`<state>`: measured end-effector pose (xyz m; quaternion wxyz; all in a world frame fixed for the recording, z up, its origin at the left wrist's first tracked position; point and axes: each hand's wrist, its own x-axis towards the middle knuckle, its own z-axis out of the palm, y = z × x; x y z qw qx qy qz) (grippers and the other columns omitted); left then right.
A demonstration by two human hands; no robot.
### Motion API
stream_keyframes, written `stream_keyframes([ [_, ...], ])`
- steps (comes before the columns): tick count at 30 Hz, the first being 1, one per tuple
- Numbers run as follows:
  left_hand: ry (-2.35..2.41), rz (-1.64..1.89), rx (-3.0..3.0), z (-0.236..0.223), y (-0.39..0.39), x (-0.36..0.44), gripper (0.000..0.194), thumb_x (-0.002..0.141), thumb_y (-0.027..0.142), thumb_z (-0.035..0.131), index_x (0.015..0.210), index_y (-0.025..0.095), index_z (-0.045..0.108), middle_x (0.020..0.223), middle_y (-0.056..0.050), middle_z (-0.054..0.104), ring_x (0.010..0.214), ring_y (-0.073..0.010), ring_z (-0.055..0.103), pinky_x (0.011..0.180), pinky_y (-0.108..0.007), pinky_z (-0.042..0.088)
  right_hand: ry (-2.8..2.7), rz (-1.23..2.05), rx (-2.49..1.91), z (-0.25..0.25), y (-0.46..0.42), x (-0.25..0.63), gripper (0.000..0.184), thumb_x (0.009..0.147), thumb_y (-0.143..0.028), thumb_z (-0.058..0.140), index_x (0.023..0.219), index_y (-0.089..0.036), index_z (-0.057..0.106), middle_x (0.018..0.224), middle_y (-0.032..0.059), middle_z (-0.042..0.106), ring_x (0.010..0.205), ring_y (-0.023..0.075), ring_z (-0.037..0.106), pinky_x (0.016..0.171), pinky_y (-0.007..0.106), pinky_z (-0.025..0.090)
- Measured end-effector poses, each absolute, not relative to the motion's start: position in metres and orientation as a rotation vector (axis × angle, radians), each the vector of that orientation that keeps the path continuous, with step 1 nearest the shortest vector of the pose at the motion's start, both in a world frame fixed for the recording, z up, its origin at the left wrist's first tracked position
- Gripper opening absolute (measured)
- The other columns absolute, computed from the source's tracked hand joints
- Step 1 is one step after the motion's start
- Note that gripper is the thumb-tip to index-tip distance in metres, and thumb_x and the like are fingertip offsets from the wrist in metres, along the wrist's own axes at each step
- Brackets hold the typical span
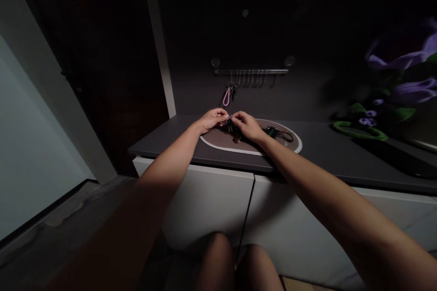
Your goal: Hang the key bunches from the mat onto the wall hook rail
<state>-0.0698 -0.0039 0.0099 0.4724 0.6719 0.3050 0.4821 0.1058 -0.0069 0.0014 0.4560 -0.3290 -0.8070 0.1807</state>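
Note:
Between my two hands, just above a brown oval mat with a white rim (225, 147), is a bunch of keys (230, 126). My left hand (214, 119) pinches it at the top from the left. From the right, the fingertips of my right hand (246, 125) pinch the same bunch near its ring. A small round brownish piece (236, 138) shows below the keys; whether it hangs from them or lies on the mat I cannot tell. More keys with a dark fob (272, 132) and a ring-like loop (286, 136) lie on the mat, right of my right hand.
A clear rail with several hooks (251, 72) is fixed to the dark back wall. Keys with a pink strap (226, 97) hang at its left end. Purple flowers (406, 72) and a green loop (362, 132) stand on the right of the dark counter (321, 152), above white cabinet doors (211, 200).

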Motion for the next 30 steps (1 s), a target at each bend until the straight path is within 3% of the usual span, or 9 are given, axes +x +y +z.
stream_keyframes([
  [19, 0.844, 1.278, 1.659, 0.009, -0.004, -0.062, 0.042, 0.059, 0.042, 0.07, 0.085, 0.011, 0.058, 0.071, -0.001, 0.058, 0.061, -0.0067, 0.05, 0.056, -0.02, 0.038, -1.844, 0.54, -0.771, 0.004, -0.005, 0.112, 0.026, 0.076, -0.042, 0.047, 0.08, -0.017, 0.052, 0.071, -0.0014, 0.051, 0.067, 0.0106, 0.047, 0.066, 0.024, 0.04],
  [30, 1.089, 1.453, 1.892, 0.013, -0.009, -0.055, 0.013, 0.067, 0.024, 0.06, 0.072, 0.012, 0.062, 0.066, 0.0, 0.061, 0.062, -0.0103, 0.051, 0.065, -0.024, 0.04, -1.565, 0.767, -0.808, 0.04, 0.012, 0.106, 0.02, 0.071, -0.037, 0.051, 0.076, -0.018, 0.047, 0.071, -0.0027, 0.05, 0.064, 0.0094, 0.051, 0.06, 0.025, 0.046],
])
